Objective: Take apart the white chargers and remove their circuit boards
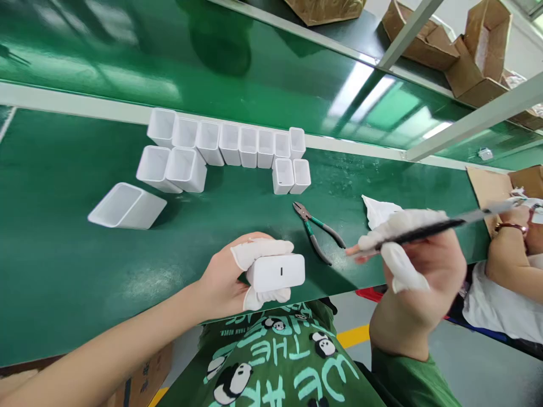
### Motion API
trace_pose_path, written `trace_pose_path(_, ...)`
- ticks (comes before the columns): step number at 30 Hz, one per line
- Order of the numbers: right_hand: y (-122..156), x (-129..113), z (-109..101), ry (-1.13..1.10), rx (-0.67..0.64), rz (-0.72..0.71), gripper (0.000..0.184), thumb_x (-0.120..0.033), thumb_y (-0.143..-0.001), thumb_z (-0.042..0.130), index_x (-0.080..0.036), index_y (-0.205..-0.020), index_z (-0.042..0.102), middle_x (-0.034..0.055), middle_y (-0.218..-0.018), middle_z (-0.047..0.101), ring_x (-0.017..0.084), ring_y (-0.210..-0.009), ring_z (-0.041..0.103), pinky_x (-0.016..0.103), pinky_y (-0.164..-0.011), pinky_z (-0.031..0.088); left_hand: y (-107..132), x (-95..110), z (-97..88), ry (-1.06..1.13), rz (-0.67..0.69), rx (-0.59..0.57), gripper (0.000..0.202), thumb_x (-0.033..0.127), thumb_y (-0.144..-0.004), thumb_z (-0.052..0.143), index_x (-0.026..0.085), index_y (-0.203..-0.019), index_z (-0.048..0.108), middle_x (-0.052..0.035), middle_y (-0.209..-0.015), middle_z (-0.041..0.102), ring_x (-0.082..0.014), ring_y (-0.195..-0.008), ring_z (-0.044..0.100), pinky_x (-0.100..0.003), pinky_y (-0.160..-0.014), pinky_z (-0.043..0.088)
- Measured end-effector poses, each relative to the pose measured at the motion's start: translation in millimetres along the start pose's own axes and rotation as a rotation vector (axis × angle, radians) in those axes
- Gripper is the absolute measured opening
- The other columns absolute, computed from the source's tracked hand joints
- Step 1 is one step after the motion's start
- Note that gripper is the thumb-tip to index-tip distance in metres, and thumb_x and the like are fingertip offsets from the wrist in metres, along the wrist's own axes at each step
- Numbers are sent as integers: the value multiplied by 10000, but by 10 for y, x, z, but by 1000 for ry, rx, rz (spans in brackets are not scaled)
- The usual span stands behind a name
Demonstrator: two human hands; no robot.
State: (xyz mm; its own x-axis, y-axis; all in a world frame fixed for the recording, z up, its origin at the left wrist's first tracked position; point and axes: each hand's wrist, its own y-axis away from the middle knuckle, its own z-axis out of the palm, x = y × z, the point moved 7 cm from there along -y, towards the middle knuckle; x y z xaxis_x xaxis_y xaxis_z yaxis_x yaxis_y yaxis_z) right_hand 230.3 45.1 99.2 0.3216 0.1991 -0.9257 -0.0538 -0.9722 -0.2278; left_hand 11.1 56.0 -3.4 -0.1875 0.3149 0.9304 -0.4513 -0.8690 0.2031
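My left hand, with white finger cots, is closed around a white plastic housing that has a small dark slot on its side. It hovers over the near edge of the green table. My right hand, also in finger cots, pinches a thin black-handled tool whose pinkish tip points left toward the housing. Between the hands, on the table, lie green-handled cutting pliers.
Several white open housings stand in rows at the table's back, and one lies on its side at left. A white cloth lies near the pliers. Another person's arm with a bracelet works at right. Cardboard boxes fill the shelf.
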Motion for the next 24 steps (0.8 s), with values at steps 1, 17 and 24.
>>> trace_pose_path(1,-57,194,-107,169,-8,89,275,-247,-912,637,-281,-1180,585,2,-841,679,204,-633,702,328,-567,572,-6,-28,18,84,-44,-18,221,451,-906,692,235,-864,672,-63,-786,739,-257,-604,731,-276,-339,485)
trace_pose_path(17,589,505,570,-149,147,-72,464,-326,-986,584,-364,-1428,449,93,-1397,588,261,-1165,664,474,-935,592,60,25,-67,207,209,112,426,420,-893,772,272,-1259,613,-92,-1199,714,-212,-1040,719,-331,-897,608)
trace_pose_path(24,917,790,1491,-672,74,172,537,-374,-947,708,-375,-1437,489,81,-1422,630,251,-1193,692,453,-956,619,68,-183,-29,396,-16,254,759,654,-824,753,318,-1449,483,-95,-1341,666,-272,-1219,654,-427,-1070,542)
